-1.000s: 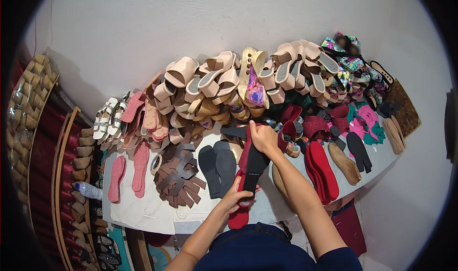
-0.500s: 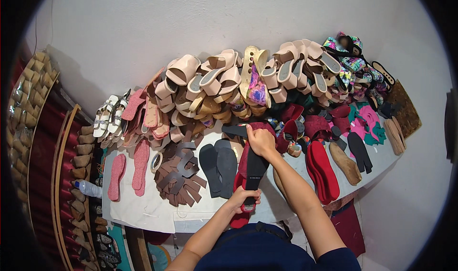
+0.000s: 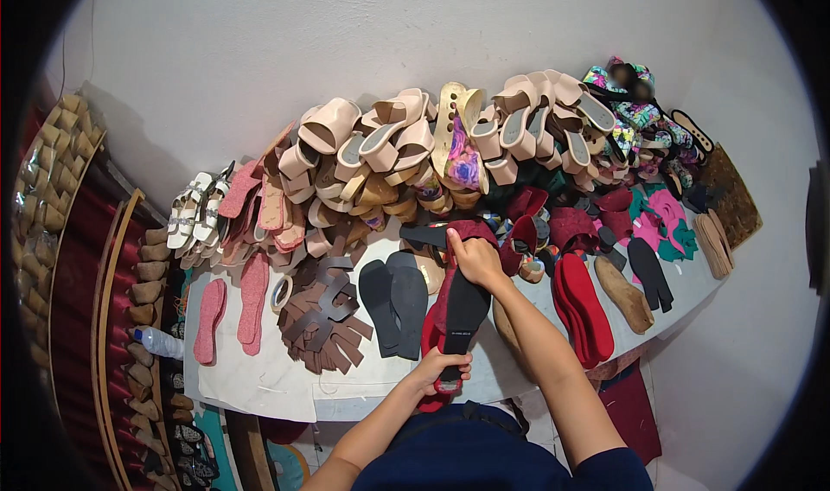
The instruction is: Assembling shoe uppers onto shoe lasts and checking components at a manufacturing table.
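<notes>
A dark red sandal with a black sole point(image 3: 464, 315) is between my hands, its sole partly facing up. My left hand point(image 3: 439, 371) is wrapped round its lower, narrow end near the table's front edge. At the wide upper end, my right hand point(image 3: 477, 259) grips with the thumb across the sole. My fingers under the sandal are hidden. A bright red sole shape point(image 3: 430, 335) shows along the sandal's left side; I cannot tell whether it is joined to it. Left of my hands lie dark grey soles point(image 3: 405, 305), and a stack of red insoles point(image 3: 584, 309) lies to the right.
Pale heeled sandals point(image 3: 380, 132) are heaped along the wall, with floral ones at the right. Brown cut straps point(image 3: 324, 318), pink insoles point(image 3: 252, 301) and a tape roll point(image 3: 282, 294) lie left. A wooden shoe last point(image 3: 622, 296) lies right. Shelves of lasts point(image 3: 145, 292) stand left.
The sandal has turned slightly in my hands, so more of its dark red upper shows at the top. Both hands keep their hold and have barely shifted.
</notes>
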Demonstrator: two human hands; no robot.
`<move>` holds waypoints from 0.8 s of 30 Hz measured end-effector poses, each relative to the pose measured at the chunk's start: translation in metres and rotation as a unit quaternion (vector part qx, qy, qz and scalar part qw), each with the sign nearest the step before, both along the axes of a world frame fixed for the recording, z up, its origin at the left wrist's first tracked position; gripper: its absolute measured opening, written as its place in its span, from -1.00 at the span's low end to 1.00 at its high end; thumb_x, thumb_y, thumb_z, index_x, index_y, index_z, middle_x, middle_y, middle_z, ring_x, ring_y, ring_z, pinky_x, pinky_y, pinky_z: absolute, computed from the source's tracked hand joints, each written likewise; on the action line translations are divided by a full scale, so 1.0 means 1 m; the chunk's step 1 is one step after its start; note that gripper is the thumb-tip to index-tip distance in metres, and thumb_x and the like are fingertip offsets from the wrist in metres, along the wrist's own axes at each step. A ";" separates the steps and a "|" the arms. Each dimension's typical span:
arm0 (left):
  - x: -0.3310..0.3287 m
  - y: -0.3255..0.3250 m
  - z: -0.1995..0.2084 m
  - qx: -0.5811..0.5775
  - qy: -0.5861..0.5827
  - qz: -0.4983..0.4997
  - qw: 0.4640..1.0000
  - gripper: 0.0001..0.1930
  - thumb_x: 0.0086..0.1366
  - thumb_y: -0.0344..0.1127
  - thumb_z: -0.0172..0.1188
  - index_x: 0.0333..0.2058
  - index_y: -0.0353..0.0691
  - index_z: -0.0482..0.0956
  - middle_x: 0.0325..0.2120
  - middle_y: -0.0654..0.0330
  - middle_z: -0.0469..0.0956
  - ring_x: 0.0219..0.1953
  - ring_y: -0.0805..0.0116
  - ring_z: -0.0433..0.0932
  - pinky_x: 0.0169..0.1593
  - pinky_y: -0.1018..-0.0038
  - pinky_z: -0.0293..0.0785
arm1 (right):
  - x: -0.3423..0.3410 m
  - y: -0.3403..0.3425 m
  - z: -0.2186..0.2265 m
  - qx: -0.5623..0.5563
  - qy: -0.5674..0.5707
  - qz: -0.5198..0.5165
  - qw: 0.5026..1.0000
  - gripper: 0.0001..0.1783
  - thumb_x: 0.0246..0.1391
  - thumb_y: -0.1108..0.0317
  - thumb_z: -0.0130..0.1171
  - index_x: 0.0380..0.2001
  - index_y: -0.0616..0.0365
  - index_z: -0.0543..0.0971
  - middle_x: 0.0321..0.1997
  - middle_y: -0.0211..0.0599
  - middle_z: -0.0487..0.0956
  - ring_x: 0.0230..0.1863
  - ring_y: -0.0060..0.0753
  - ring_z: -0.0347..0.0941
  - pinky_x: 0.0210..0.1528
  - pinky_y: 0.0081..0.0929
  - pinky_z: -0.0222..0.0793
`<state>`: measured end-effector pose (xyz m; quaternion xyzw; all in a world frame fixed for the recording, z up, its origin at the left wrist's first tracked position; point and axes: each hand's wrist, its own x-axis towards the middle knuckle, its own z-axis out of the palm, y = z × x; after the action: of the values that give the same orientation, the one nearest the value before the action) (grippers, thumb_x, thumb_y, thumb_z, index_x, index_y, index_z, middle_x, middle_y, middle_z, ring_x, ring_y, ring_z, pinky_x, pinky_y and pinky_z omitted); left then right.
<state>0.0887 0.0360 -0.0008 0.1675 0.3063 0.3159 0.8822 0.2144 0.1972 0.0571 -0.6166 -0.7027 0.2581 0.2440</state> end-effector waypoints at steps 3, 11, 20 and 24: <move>-0.004 -0.001 -0.003 0.012 -0.002 -0.014 1.000 -0.85 0.06 -0.53 0.06 -0.36 -0.29 0.32 -0.58 0.21 0.33 -0.55 0.46 0.31 -0.47 0.51 0.31 | -0.001 0.000 -0.006 0.036 -0.009 -0.024 0.999 -0.25 0.09 -0.11 -0.42 -0.76 0.29 0.52 -0.64 0.16 0.45 -0.51 0.15 0.41 -0.32 -0.09 0.30; 0.002 -0.005 -0.001 0.004 -0.063 0.070 0.996 -0.68 0.14 -0.33 0.07 -0.17 -0.32 0.24 -0.38 0.07 0.38 -0.39 0.33 0.41 -0.30 0.39 0.45 | -0.005 0.001 0.004 0.067 -0.012 -0.050 0.996 -0.28 0.11 -0.03 -0.39 -0.79 0.32 0.49 -0.67 0.12 0.43 -0.52 0.14 0.40 -0.33 -0.09 0.29; -0.002 -0.005 0.002 0.065 -0.067 0.070 0.993 -0.40 0.13 -0.13 0.09 0.04 -0.34 0.09 -0.09 -0.17 0.31 -0.15 0.07 0.43 -0.09 0.29 0.43 | 0.011 -0.004 -0.007 0.038 -0.031 -0.062 0.997 -0.23 0.09 -0.13 -0.47 -0.73 0.23 0.55 -0.63 0.08 0.47 -0.49 0.09 0.43 -0.33 -0.13 0.31; -0.009 -0.004 -0.003 0.071 -0.020 0.051 0.996 -0.29 0.07 -0.03 0.13 0.04 -0.37 0.06 -0.07 -0.18 0.28 -0.15 0.09 0.44 -0.06 0.22 0.40 | 0.013 -0.010 -0.005 0.045 -0.037 -0.071 0.996 -0.23 0.09 -0.14 -0.46 -0.73 0.24 0.55 -0.62 0.07 0.47 -0.50 0.10 0.42 -0.36 -0.14 0.32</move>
<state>0.0794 0.0320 -0.0038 0.2076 0.2735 0.3847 0.8568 0.2279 0.1874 0.0520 -0.6626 -0.6763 0.1853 0.2631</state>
